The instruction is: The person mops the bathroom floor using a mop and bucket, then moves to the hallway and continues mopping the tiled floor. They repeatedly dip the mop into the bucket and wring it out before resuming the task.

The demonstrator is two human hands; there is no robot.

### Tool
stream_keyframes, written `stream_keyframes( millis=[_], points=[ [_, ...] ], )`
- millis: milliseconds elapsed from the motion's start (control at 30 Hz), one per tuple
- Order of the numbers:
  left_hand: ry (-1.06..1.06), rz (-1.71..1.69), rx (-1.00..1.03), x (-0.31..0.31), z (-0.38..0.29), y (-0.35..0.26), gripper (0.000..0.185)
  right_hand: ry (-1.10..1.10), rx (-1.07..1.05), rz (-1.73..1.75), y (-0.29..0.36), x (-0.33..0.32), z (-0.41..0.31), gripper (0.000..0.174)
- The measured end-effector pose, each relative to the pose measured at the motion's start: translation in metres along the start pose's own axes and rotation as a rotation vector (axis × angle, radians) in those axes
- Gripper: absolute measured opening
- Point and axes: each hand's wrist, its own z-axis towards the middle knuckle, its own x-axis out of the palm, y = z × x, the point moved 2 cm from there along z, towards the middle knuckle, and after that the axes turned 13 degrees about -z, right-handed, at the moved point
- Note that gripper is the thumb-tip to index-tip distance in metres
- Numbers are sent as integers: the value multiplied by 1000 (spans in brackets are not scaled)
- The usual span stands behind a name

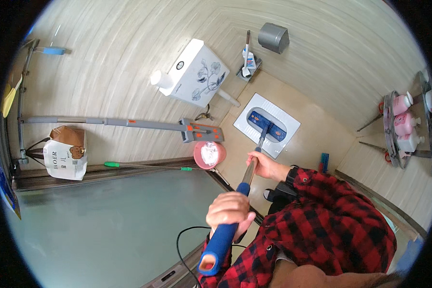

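Note:
My left hand [228, 212] is closed round the blue foam grip of a flat mop [221, 239], near the handle's end. Lower on the same metal pole, my right hand [268, 166] wraps round the shaft. The mop's blue flat head [268, 126] lies in the bowl of a white squat toilet [289, 124], set in the beige tiled floor [298, 97]. Both sleeves are red and black checked. A dark shoe shows beneath my right forearm.
Left of the toilet are a pink bin [198, 154], a grey flat mop [144, 125] and a cistern [198, 72]. A toilet brush [247, 54] and cleaner bottle [251, 61] stand in the corner. A glass panel [104, 223] borders the left; a shelf [388, 126] holds pump bottles.

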Motion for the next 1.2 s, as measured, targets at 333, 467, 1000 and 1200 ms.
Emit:
stream_keyframes(
  millis=[333, 467, 1000, 1200],
  points=[
    [103, -17, -30, -15, -8, -100, 19, -103, 202, 272, -32, -18, 26, 37],
    [-225, 51, 206, -20, -19, -147, 21, -5, 124, 478, -53, -41, 83, 34],
    [-1456, 217, 389, -93, -203, -197, 15, -426, -123, 143, -79, -127, 179, 31],
    [-1858, 244, 151, -73, -301, -151, 7, -787, -219, -459, -100, -202, 205, 27]
  ],
)
